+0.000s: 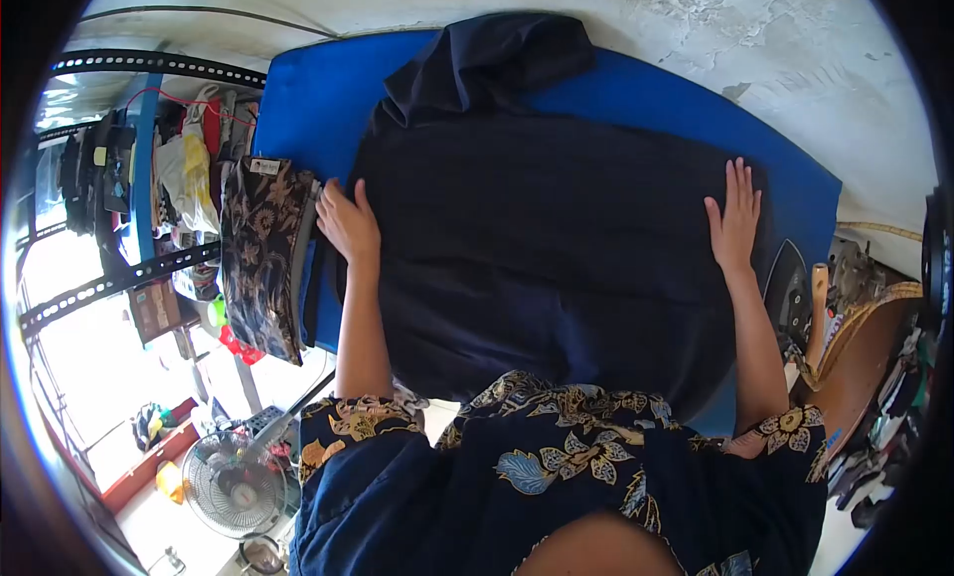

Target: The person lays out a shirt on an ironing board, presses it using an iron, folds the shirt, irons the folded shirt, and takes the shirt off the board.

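A large dark cloth, nearly black, lies spread over a blue padded board. Its far end is bunched up in loose folds near the wall. My right hand rests flat near the cloth's right edge, fingers stretched out. At the left edge is my left hand, thumb apart from its slightly bent fingers, with nothing visible in it. Right beside that hand lies a stack of folded clothes, a brown and black patterned garment on top.
An iron stands at the board's right end, beside a wooden handle. Clothes hang on a black metal rack at left. A fan is at lower left. A plastered wall borders the board's far side.
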`<state>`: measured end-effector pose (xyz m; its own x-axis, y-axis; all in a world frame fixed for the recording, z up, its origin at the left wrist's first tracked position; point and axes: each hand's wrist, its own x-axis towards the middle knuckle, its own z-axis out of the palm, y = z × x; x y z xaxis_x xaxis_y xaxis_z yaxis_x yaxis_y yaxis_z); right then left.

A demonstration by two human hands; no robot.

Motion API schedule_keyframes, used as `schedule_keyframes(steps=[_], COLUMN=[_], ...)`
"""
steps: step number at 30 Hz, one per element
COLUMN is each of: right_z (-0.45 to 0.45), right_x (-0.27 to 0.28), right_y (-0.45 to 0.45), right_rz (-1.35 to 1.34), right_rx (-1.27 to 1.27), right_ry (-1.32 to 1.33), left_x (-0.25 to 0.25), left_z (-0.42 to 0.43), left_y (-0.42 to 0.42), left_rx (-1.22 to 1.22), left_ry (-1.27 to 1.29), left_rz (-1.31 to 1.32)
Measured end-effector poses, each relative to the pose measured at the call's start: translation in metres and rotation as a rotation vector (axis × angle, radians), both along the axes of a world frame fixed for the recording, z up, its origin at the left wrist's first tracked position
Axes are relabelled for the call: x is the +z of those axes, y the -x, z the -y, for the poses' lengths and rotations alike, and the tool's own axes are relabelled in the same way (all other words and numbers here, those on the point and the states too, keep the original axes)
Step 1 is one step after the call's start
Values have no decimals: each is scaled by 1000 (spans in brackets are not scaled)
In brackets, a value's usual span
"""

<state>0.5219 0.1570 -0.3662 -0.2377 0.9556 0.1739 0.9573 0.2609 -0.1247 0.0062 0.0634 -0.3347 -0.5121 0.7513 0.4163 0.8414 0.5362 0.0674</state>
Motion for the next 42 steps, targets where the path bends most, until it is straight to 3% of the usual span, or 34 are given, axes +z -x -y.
schedule_keyframes(steps=[5, 7, 10, 14, 16, 18, 20, 22, 23, 25, 26, 28, 29, 32, 35, 36, 37, 40, 42], right_z=[-2, -7, -6, 14, 56, 94, 97, 102, 112, 148, 170, 212, 227, 239, 265, 276, 293, 330, 331], right_x=[3, 3, 3, 14, 28, 19, 14, 17, 22, 36, 36, 33, 36, 20, 3, 2, 6, -8, -11], right_y=[-4, -5, -8, -1, 13, 6, -2, -1, -2, -7, -9, -14, -17, -46, -71, -74, -71, -68, -63], right_rz=[9, 18, 40, -3, -52, 58, 39, 12, 7, -84, -80, -180, -103, 53, -72, -192, -144, -237, -286], right_rx=[22, 41, 0, 12, 114, 202, 120, 20, 10, 11, 2, -45, 37, -152, -405, -552, -620, -834, -837], right_ry=[0, 10, -47, -83, -9, 125, 110, 39, 24, 56, 53, -56, 44, 44, -11, -47, -47, -5, -19], left_x=[-12, -14, -31, -6, 24, 18, -6, -21, -10, 33, 32, 18, 8, -8, 12, 10, 4, -11, -22], left_z=[28, 22, 24, 29, 61, 108, 133, 133, 128, 112, 110, 110, 110, 120, 164, 187, 209, 250, 252], left_y=[39, 42, 57, 29, -13, -13, 9, 30, 20, -22, -33, -42, -46, -21, -16, -15, -13, -5, -1], left_rx=[-169, -156, -193, -168, -443, -679, -598, -326, -427, -667, -821, -864, -893, -465, -100, 40, 180, 138, 100], left_ry=[113, 64, 121, 153, -8, 401, 334, 200, 218, 328, 352, 393, 438, 348, 9, 27, 43, 147, 123], left_rz=[159, -65, -155, -64, -49, 105, 211, 191, 58, 173, 197, 118, 33, -106, 127, 193, 256, 473, 539])
